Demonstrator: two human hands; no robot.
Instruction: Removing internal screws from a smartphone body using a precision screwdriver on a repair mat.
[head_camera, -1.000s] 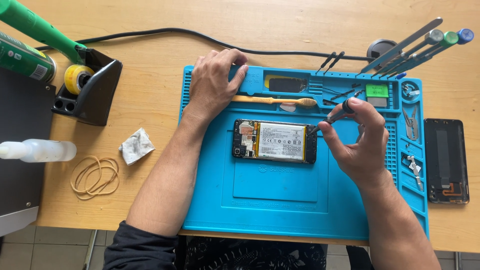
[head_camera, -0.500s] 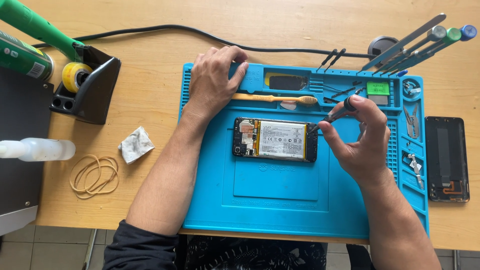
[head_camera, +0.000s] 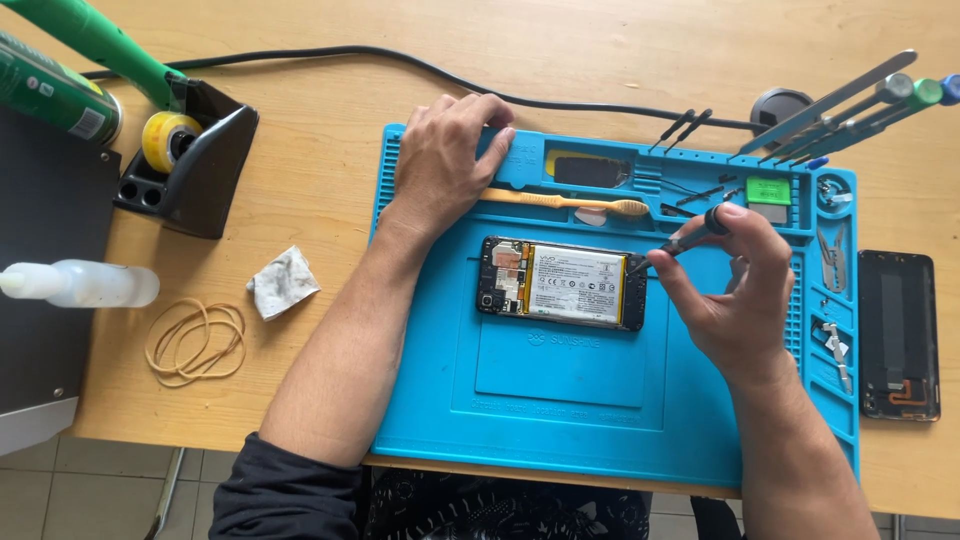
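Observation:
An opened phone (head_camera: 562, 282) with its battery showing lies flat on the blue work mat (head_camera: 560, 400). My right hand (head_camera: 735, 290) pinches a thin black screwdriver (head_camera: 680, 238), its tip touching the phone's right end. My left hand (head_camera: 445, 165) rests palm down on the mat's upper left part, fingers apart, just above a yellow toothbrush (head_camera: 565, 203) and holding nothing.
A soldering iron stand (head_camera: 190, 160) with a green handle, a clear bottle (head_camera: 85, 285), rubber bands (head_camera: 195, 340) and a crumpled wipe (head_camera: 283, 282) lie left of the mat. A black phone cover (head_camera: 898, 335) lies right. Several screwdrivers (head_camera: 850, 110) and a black cable (head_camera: 400, 60) sit behind.
My right hand has shifted the screwdriver very slightly at the phone's right end. My left hand and the phone stay where they were.

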